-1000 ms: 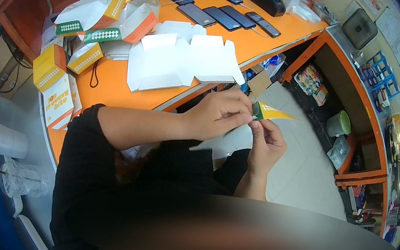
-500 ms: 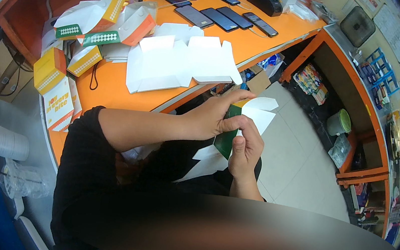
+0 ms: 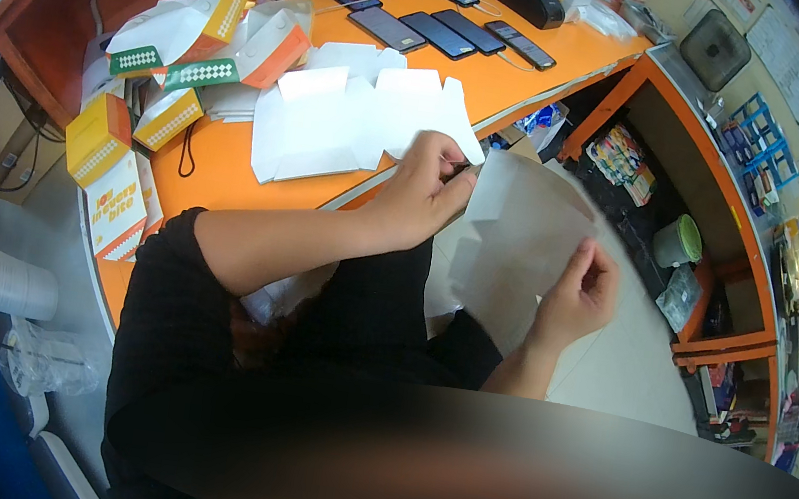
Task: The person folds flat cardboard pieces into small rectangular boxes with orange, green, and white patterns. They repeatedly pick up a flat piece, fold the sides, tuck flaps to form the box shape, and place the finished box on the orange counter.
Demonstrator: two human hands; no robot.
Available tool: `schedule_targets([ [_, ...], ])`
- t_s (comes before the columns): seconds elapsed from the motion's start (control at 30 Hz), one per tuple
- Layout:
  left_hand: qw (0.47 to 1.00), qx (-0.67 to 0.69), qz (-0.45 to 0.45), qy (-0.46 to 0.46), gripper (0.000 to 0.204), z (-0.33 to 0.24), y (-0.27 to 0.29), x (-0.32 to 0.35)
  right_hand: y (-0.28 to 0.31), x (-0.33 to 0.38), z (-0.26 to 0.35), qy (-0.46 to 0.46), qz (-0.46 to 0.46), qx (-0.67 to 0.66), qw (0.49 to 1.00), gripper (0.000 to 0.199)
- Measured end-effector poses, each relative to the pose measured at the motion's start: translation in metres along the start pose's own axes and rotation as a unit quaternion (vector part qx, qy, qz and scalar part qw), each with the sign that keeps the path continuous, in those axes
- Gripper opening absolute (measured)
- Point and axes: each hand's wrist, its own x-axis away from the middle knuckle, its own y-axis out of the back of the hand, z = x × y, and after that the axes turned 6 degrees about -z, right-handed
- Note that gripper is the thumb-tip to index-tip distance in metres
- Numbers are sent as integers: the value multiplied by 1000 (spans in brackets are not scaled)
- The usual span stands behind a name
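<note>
Spanning the upper view, the orange L-shaped counter (image 3: 227, 176) carries unfolded white cardboard box blanks (image 3: 356, 118), a heap of orange-and-white folded cartons (image 3: 214, 13) at its left end, and a row of dark flat phones (image 3: 439, 28) near the far edge. Held over the lap, just off the counter edge, a flat white cardboard sheet (image 3: 522, 235) is pinched at its upper left corner by the left hand (image 3: 422, 192). The right hand (image 3: 580, 294) pinches its lower right edge.

Open floor (image 3: 638, 352) right of hands, free to move there. Desk edge (image 3: 366, 195) and flat white boxes (image 3: 336, 120) crowd the left hand (image 3: 422, 192). Folded boxes (image 3: 196, 31) block far left.
</note>
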Motion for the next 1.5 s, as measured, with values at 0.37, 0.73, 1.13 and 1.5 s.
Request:
schedule_targets([
  [0.37, 957, 277, 86, -26, 34, -12, -8, 6, -20, 35, 27, 168, 146, -39, 974, 12],
  [0.73, 979, 125, 133, -95, 20, -28, 7, 18, -24, 34, 34, 202, 64, 6, 977, 7],
  [1.13, 970, 203, 133, -14, 15, -26, 2, 17, -27, 36, 36, 183, 29, -55, 981, 15],
  [1.5, 954, 271, 128, 9, 26, -23, 1, 15, -23, 36, 48, 256, 136, 135, 947, 21],
])
